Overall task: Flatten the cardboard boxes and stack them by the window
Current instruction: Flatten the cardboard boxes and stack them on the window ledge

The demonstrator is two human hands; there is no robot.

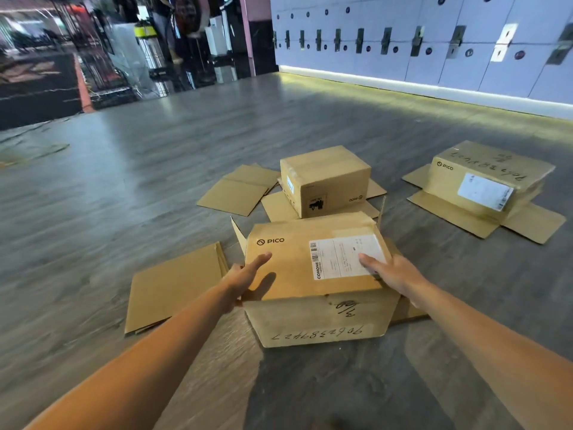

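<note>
A brown PICO cardboard box (pixel 297 268) with a white shipping label lies on the grey floor right in front of me, its flaps splayed out. My left hand (pixel 248 274) lies flat on its top near the left edge, fingers stretched forward. My right hand (pixel 387 271) presses on the label side at the right edge. A second box (pixel 328 178) stands upright behind it with open flaps on the floor. A third box (pixel 486 181) sits to the right, flaps spread.
A flattened cardboard sheet (pixel 173 287) lies to the left of the near box, another flat piece (pixel 238 190) further back. A wall of lockers (pixel 434 41) runs along the right. Dark glass panels and metal racks (pixel 124 57) stand at the back left.
</note>
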